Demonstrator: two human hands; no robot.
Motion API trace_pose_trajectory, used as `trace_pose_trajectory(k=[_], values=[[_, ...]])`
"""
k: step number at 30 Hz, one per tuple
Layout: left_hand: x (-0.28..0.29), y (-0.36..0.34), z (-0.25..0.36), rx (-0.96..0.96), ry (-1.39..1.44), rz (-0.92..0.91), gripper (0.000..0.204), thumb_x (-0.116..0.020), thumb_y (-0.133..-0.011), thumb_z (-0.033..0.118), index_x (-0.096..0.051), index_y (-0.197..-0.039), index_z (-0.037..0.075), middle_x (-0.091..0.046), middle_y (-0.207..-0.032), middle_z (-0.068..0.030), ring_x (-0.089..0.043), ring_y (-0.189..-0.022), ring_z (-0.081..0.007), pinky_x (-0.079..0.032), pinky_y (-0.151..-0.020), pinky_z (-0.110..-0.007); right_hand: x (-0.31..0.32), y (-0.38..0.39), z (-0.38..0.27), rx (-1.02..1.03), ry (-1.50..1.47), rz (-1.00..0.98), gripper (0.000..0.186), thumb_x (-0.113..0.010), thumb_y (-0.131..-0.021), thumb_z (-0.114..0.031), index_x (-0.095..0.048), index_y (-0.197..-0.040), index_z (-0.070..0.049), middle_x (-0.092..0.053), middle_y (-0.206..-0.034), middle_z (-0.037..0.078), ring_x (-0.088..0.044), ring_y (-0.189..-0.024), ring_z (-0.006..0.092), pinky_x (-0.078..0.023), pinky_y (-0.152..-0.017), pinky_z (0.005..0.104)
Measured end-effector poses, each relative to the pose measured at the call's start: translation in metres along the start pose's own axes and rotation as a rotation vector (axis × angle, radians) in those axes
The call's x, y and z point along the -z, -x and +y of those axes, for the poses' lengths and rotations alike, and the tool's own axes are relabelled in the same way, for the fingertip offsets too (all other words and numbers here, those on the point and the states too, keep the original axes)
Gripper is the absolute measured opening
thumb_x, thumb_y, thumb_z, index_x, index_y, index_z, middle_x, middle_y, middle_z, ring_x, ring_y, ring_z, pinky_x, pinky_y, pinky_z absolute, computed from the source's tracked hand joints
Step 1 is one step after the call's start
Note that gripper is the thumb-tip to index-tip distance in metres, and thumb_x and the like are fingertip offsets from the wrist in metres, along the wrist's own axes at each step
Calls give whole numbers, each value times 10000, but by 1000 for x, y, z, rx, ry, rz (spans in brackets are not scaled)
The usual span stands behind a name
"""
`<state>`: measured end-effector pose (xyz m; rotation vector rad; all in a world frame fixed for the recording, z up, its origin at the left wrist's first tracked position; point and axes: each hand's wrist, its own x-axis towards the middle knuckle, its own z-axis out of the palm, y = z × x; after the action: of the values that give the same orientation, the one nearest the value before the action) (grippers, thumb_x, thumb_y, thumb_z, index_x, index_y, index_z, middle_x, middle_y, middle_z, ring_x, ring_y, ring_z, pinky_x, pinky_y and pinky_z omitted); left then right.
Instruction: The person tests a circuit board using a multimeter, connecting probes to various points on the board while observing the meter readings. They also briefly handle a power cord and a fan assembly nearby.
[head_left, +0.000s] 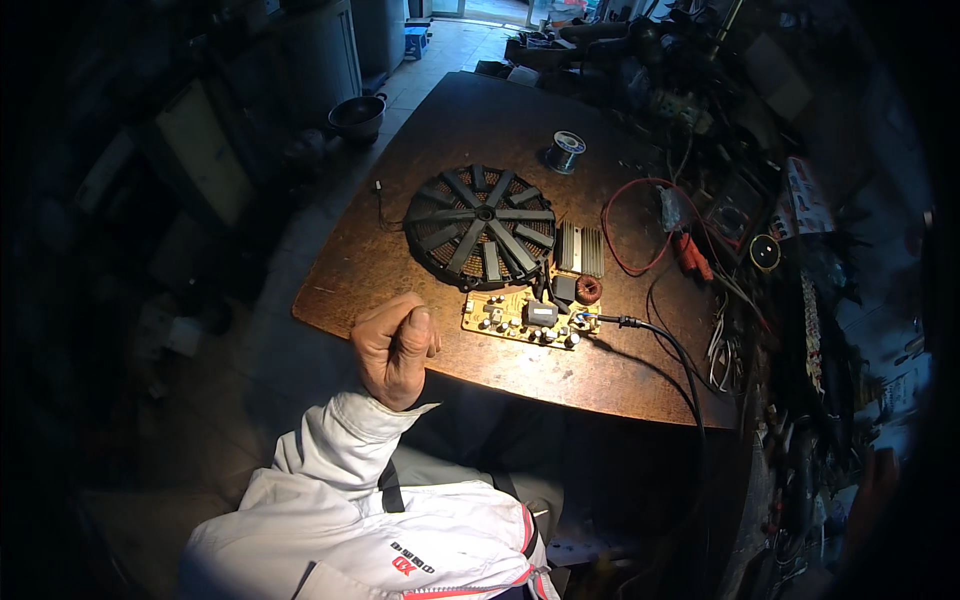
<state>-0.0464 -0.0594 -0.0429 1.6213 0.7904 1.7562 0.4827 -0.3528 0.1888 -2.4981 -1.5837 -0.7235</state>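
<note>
My left hand is curled into a fist over the near left edge of the brown table. I see nothing sticking out of it. Just right of it lies a yellow circuit board with small capacitors, a dark block, a copper-wound ring and a finned heat sink. A round induction coil on a black spoked frame lies behind the board. A black cord runs to the board's right end. At the dim far right, a blurred shape looks like my right hand; its fingers cannot be made out.
A spool of solder wire stands toward the back of the table. Red test leads with clips and a tangle of cables cover the right side. Dark clutter crowds the right edge. A dark pan stands beyond the left edge.
</note>
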Motion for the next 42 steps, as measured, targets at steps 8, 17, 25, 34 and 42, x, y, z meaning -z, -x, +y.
trace_pose_trajectory(k=[8,17,25,34,42], values=[[-2,0,-8,8,151,-3,600,-453,-1111,359,-449,-605,37,-444,-570,-38,-417,-485,-99,-312,-454,-274,-54,-11,-279,499,-562,304,374,-710,-921,-123,-479,-642,-29,-384,-578,87,-401,-473,215,-293,-461,347],[0,-3,-6,70,172,20,590,-477,-1099,387,-442,-624,38,-443,-581,-31,-413,-485,-97,-320,-467,-266,-194,19,-378,118,-1333,173,420,-622,-1008,-91,-427,-644,-13,-388,-575,22,-314,-514,104,-260,-475,306],[8,-1,-3,135,108,-62,516,-521,-1073,265,-451,-632,7,-437,-565,-93,-462,-479,-236,-309,-478,-367,-195,19,-380,-17,-1424,130,442,-593,-1027,-108,-405,-632,-48,-390,-580,-30,-308,-532,59,-226,-486,273],[13,-5,-1,151,128,-211,315,-595,-1003,167,-580,-742,-7,-491,-636,-112,-504,-505,-262,-367,-489,-339,-185,23,-380,-80,-1400,150,415,-616,-1004,-80,-434,-632,-46,-420,-584,-19,-334,-523,66,-248,-481,267],[10,-7,3,195,131,-212,517,-532,-1060,297,-494,-631,12,-496,-571,-60,-503,-475,-170,-352,-474,-311,-181,23,-376,-25,-1336,99,373,-695,-925,-28,-468,-630,-30,-407,-562,24,-349,-499,111,-297,-463,302]])
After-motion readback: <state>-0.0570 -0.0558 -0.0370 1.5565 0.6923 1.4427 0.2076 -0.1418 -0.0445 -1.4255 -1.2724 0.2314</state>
